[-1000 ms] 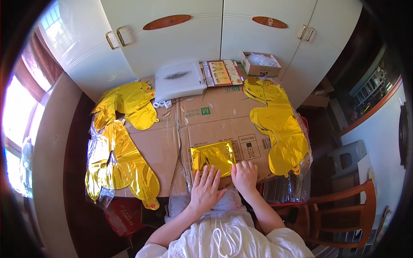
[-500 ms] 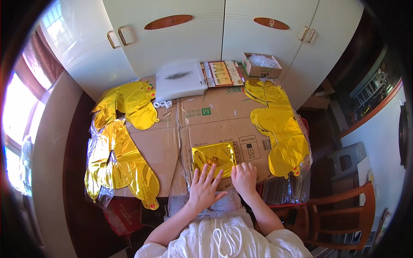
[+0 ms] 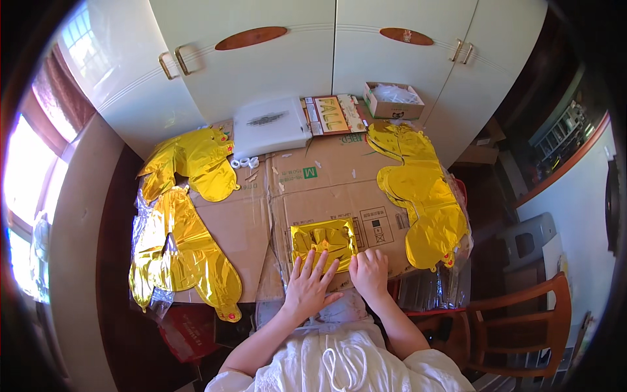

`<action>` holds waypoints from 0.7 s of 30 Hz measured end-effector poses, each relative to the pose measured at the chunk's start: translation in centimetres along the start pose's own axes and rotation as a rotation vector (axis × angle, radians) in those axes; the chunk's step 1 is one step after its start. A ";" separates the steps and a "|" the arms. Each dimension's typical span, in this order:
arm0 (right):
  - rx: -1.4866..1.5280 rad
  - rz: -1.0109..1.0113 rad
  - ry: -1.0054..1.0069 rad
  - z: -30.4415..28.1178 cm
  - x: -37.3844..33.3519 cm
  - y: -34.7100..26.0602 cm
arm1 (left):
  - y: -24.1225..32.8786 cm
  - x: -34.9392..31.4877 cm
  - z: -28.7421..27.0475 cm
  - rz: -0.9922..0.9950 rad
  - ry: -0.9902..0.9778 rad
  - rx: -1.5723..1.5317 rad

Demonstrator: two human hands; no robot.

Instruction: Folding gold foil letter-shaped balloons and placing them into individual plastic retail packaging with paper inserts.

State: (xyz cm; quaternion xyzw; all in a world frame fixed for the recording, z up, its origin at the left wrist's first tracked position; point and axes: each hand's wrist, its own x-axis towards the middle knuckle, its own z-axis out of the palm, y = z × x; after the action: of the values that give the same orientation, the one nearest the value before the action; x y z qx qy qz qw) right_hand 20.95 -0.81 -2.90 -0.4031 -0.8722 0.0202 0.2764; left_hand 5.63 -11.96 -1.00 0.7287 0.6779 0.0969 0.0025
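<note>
Little has been shifted since the earlier frame: the view has been tipped slightly, and the reflections on the rectangular gold foil packet [image 3: 320, 234] have been altered. On the far left, two gold foil shapes, one upper [image 3: 204, 160] and one lower [image 3: 196, 245], are laid over the table's edge. White rings [image 3: 245, 163] are gathered beside a white slab [image 3: 271, 127]. By the left hand [image 3: 308, 287], opened flat with fingers spread, the packet's near part is covered; nothing is gripped. The packet is laid on the cardboard [image 3: 320, 189], near the front edge. The right hand [image 3: 369, 274] is half curled at the packet's near right corner; whether it is pinched cannot be told. Farther right, more gold foil shapes [image 3: 428, 196] are laid out.
</note>
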 end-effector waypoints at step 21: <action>0.058 0.136 -0.088 -1.8 0.2 1.6 | 0.3 0.4 -0.8 -0.025 -0.046 0.018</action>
State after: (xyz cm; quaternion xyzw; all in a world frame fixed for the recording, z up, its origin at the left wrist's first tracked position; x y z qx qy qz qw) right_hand 22.81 0.06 -1.74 -0.4518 -0.8531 0.0819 0.2476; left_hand 5.86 -11.73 -0.12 0.7223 0.6875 0.0742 0.0128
